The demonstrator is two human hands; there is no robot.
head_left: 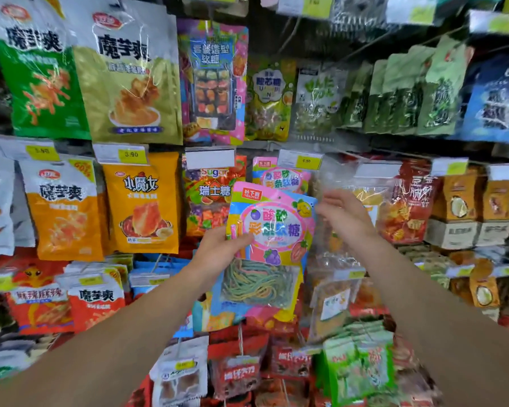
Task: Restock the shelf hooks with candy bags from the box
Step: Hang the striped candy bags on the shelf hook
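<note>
A pink and blue candy bag (272,230) with coloured sour strips showing through its clear window is held up in front of the middle row of hooks. My left hand (218,254) grips its left edge, thumb across the front. My right hand (346,218) is at the bag's upper right corner, fingers spread and blurred, with a clear bag behind it; whether it pinches the corner is unclear. A matching bag (281,176) hangs on the hook just behind, under a yellow price tag (306,161). The box is out of view.
Snack bags crowd the hooks all around: orange bags (141,207) at left, a fruit candy bag (209,198) beside the held bag, red bags (406,207) at right, green bags (356,368) below. Price tag holders (210,158) stick out from the hook ends.
</note>
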